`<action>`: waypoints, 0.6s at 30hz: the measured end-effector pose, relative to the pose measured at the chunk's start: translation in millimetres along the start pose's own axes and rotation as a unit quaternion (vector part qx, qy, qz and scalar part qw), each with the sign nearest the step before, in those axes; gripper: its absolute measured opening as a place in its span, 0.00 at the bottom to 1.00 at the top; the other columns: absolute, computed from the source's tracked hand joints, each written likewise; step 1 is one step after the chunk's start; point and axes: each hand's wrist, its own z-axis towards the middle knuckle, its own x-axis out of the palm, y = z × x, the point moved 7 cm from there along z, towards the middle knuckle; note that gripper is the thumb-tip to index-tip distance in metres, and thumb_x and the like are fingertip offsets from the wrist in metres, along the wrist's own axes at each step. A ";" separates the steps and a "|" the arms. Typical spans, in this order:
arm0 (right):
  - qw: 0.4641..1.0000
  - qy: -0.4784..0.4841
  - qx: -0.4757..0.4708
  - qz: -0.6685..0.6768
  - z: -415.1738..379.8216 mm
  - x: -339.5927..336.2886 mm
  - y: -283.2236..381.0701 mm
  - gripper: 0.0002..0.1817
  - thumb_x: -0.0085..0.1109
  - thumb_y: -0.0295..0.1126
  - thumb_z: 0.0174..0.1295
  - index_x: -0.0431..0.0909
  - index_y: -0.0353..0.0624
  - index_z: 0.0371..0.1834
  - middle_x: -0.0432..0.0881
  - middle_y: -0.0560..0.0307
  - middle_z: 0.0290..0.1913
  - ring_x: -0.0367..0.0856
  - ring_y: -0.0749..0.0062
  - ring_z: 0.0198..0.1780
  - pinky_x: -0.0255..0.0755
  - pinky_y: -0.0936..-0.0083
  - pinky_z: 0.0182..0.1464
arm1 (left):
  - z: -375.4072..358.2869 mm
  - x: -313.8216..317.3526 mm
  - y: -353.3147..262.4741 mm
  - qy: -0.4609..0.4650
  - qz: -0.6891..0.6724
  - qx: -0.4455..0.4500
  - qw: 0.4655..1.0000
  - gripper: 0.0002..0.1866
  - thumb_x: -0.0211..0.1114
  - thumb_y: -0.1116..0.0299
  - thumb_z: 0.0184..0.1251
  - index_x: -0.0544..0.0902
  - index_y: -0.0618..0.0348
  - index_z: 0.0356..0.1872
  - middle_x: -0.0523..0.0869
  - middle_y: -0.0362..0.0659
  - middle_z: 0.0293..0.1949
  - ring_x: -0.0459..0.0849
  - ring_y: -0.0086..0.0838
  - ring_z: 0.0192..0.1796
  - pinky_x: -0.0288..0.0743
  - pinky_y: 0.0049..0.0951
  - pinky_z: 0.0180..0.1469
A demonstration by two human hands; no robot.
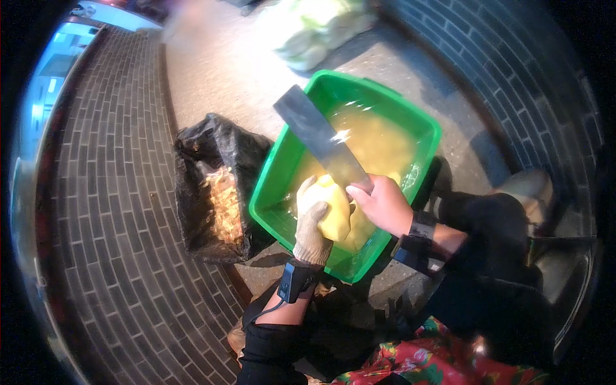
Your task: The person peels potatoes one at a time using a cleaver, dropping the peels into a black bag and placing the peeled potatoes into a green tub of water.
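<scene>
My left hand (309, 223), in a pale knitted glove, is wrapped round a large peeled potato (334, 208) above the basin. My right hand (385, 206) is bare and grips the handle end of a cleaver (321, 135) with a long, wide blade. The blade points up and to the left across the basin, its near part just above the potato. Below both hands is a green plastic basin (269, 186) of cloudy water. Yellow shapes like peeled potatoes (385, 151) lie in the water, blurred by it.
A black plastic bag (192, 167) stands open left of the basin, with peelings (226, 208) inside. Beyond the basin sits a clear bag of pale green vegetables (314, 35), perhaps cabbages. Brick-patterned paving (115, 173) runs along the left. A shoe (529, 192) shows at right.
</scene>
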 end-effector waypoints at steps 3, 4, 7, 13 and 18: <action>0.989 0.021 0.129 0.065 -0.1 -6.8 -1.0 0.14 0.62 0.37 0.62 0.84 0.36 0.40 0.85 0.39 0.32 0.86 0.46 0.37 0.77 0.60 0.42 | -4.4 8.8 2.6 0.041 0.025 0.006 0.999 0.41 0.65 0.67 0.57 0.57 0.55 0.73 0.73 0.55 0.60 0.80 0.47 0.58 0.79 0.48 0.59; 0.989 0.018 0.129 0.066 2.2 -11.1 0.8 0.14 0.62 0.37 0.62 0.84 0.36 0.40 0.85 0.39 0.32 0.86 0.46 0.37 0.77 0.60 0.42 | -2.8 8.3 3.3 0.044 0.026 0.005 0.999 0.41 0.65 0.67 0.57 0.57 0.55 0.73 0.73 0.55 0.60 0.80 0.47 0.58 0.79 0.48 0.59; 0.985 0.036 0.159 0.062 10.7 -23.6 -3.6 0.13 0.61 0.35 0.63 0.84 0.36 0.41 0.85 0.40 0.32 0.86 0.46 0.38 0.77 0.60 0.45 | 0.1 11.3 8.4 0.083 0.071 -0.015 0.994 0.45 0.66 0.62 0.56 0.54 0.54 0.75 0.70 0.56 0.64 0.78 0.50 0.59 0.76 0.52 0.60; 0.983 0.041 -0.014 -0.181 26.3 -41.7 4.5 0.11 0.59 0.34 0.63 0.83 0.37 0.40 0.84 0.39 0.31 0.85 0.44 0.38 0.76 0.56 0.44 | 0.8 16.2 28.8 0.127 0.057 -0.136 0.981 0.49 0.67 0.66 0.54 0.50 0.55 0.77 0.69 0.57 0.65 0.79 0.52 0.57 0.76 0.52 0.59; 0.984 0.071 0.012 -0.164 32.2 -49.1 7.8 0.12 0.59 0.34 0.62 0.83 0.35 0.39 0.84 0.39 0.30 0.85 0.45 0.36 0.76 0.57 0.42 | 1.2 2.7 31.4 0.062 0.077 -0.151 0.984 0.37 0.63 0.65 0.57 0.61 0.59 0.69 0.74 0.61 0.61 0.82 0.55 0.53 0.78 0.53 0.58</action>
